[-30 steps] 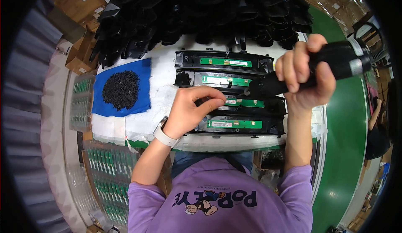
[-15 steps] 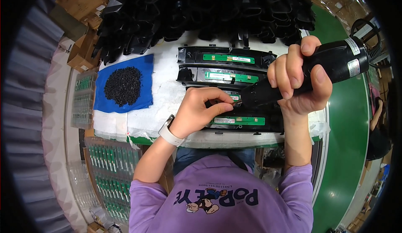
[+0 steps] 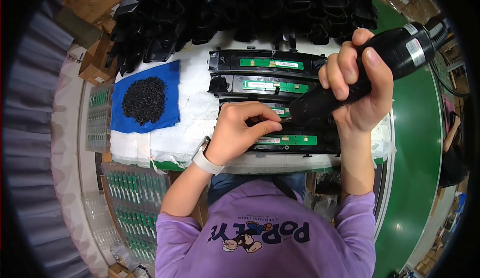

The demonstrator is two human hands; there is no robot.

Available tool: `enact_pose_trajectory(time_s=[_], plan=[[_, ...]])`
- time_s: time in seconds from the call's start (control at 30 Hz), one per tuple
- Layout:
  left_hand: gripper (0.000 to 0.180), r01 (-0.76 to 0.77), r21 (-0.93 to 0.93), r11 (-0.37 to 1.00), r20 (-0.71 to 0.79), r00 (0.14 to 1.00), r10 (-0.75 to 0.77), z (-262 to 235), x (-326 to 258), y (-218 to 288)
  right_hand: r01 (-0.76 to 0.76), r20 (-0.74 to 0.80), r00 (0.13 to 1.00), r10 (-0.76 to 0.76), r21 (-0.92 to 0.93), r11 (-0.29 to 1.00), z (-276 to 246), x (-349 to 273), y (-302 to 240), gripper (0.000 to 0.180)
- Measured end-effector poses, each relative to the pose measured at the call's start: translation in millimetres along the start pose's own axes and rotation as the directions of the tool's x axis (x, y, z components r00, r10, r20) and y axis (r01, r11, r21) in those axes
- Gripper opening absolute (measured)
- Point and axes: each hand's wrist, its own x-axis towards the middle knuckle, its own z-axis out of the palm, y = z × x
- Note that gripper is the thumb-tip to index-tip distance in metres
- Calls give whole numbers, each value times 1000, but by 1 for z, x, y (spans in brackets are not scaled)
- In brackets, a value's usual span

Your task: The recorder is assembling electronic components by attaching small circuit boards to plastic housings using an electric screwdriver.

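My right hand (image 3: 367,85) is wrapped around a black corded electric screwdriver (image 3: 400,53). The tool slants down to the left, its nose over the third black plastic strip. Right at that nose, the thumb and forefinger of my left hand (image 3: 240,128) are pinched together; whatever small piece they grip is too hidden to name. Under the hands lie several long black plastic strips, each with a green circuit board: the farthest board (image 3: 271,64), the second board (image 3: 295,87) and the nearest board (image 3: 302,140) show well. The third board (image 3: 283,112) is mostly covered.
A pile of small black screws (image 3: 144,100) rests on a blue cloth (image 3: 172,118) to the left. Behind the strips, a big heap of black plastic parts (image 3: 240,13) spans the table. Clear trays of green boards (image 3: 132,188) stand at lower left. A person (image 3: 452,153) is at far right.
The screwdriver's rear end has dropped slightly and shifted left, and its cord now hangs differently. My left hand keeps its pinch near the tool's nose. The whole view has shifted a little.
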Motion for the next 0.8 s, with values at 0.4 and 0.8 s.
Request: enact_pose_trajectory(time_s=[0.4, 0.8], plan=[[11, -327, 409, 852, 173, 945, 279, 7, 15, -10, -47, 45, 997, 56, -173, 984, -20, -3, 5, 25], [12, -317, 372, 872, 230, 942, 245, 6, 14, -15, -89, 48, 994, 101, -208, 974, -21, -5, 13, 25]])
